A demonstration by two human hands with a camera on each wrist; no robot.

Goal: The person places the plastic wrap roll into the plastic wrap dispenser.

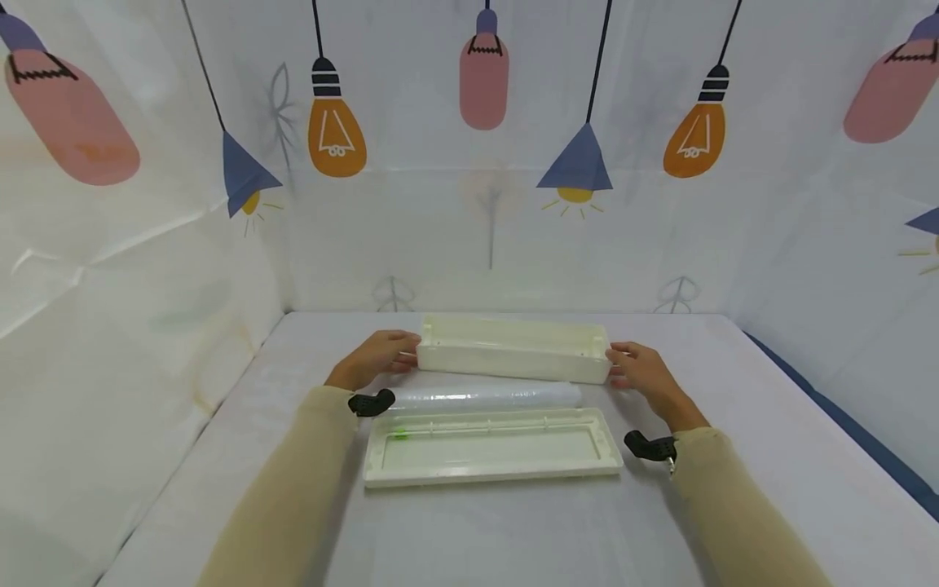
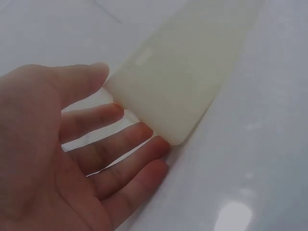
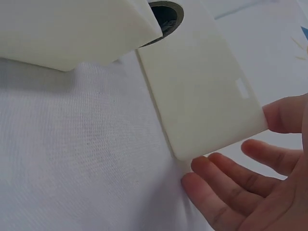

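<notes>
A long cream plastic box [image 1: 513, 363], its top uncovered, lies crosswise toward the back of the table. At its left end my left hand [image 1: 379, 359] touches the end wall with spread, loosely bent fingertips [image 2: 144, 130]. My right hand [image 1: 645, 377] is at the opposite end, thumb and fingertips [image 3: 199, 166] against that end's edges. Nearer than the box lies a roll of clear plastic wrap [image 1: 484, 396]; the right wrist view catches its dark hollow end [image 3: 167, 21]. Nearest the front is a shallow cream lid [image 1: 491, 447] with a small green mark at its left.
The table [image 1: 469, 538] wears a white cloth. White sheets printed with hanging lamps [image 1: 337, 139] enclose its back and sides. A dark wristband device [image 1: 372, 403] sits on the left wrist and another device [image 1: 649, 446] on the right.
</notes>
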